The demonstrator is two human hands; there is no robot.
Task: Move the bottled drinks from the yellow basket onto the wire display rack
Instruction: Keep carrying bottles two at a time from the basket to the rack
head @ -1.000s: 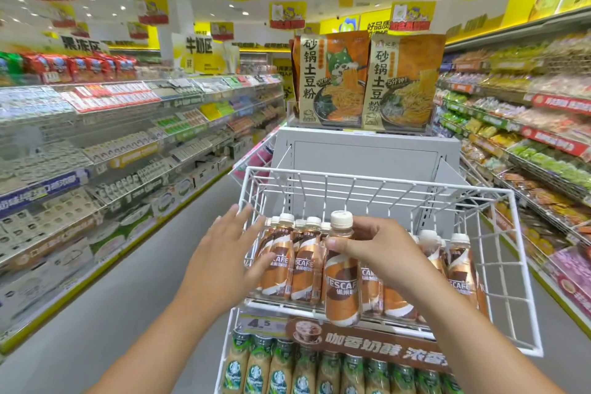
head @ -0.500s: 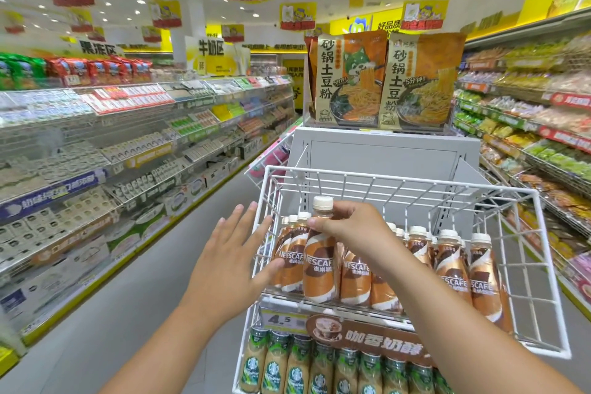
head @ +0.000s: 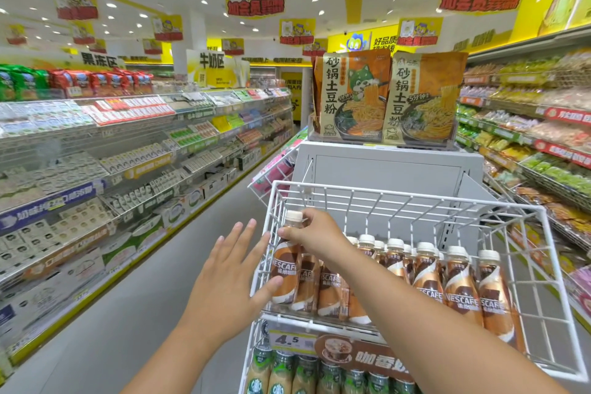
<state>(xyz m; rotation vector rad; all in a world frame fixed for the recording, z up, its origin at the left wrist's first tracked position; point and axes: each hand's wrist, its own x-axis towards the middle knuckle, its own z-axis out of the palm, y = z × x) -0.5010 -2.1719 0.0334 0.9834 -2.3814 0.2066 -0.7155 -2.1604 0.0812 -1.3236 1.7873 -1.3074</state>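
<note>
Placing step: right hand pinches coffee bottle neck at wire rack's left corner; left hand, fingers spread, steadies it. Next: seat upright, release.

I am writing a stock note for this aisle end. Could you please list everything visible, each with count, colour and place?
Coffee bottles: more than ten, brown with white caps, top tier of the rack.
Held bottle: one, brown, at the tier's left end.
Wire rack: one, white, centre.
Green-capped bottles: a row, beige, lower tier.
Price tag: one, reads 4.5, front rail.
Noodle bags: two, orange, above the rack.
Shelves: both sides, mixed goods.
Left hand: open, thumb touching the held bottle.
Right hand: gripping its neck.
</note>
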